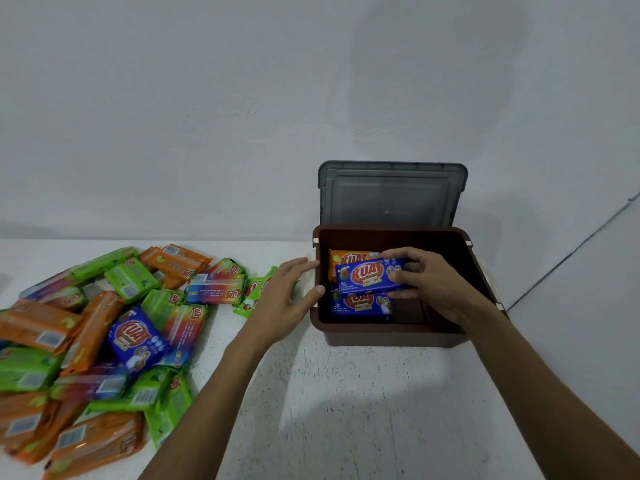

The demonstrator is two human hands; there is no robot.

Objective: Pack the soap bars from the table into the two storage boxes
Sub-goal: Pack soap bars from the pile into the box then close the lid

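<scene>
Orange, green and blue soap bars [104,341] lie heaped at the left of the white surface [346,410]. My left hand [284,299], fingers straight, reaches the left rim of the brown storage box [391,336]. Inside the box, my right hand [433,282] grips a blue bar [367,277] above packed bars [360,306].

A white, speckled worktop [346,410] meets a plain pale grey wall [207,116] at the back. A grey, see-through plastic lid [391,195] stands upright on its long edge against that wall, right of centre. Above the lid a broad, soft shadow [433,81] falls across the wall. At far right a thin dark line [571,254] climbs slantwise towards the frame's edge.
</scene>
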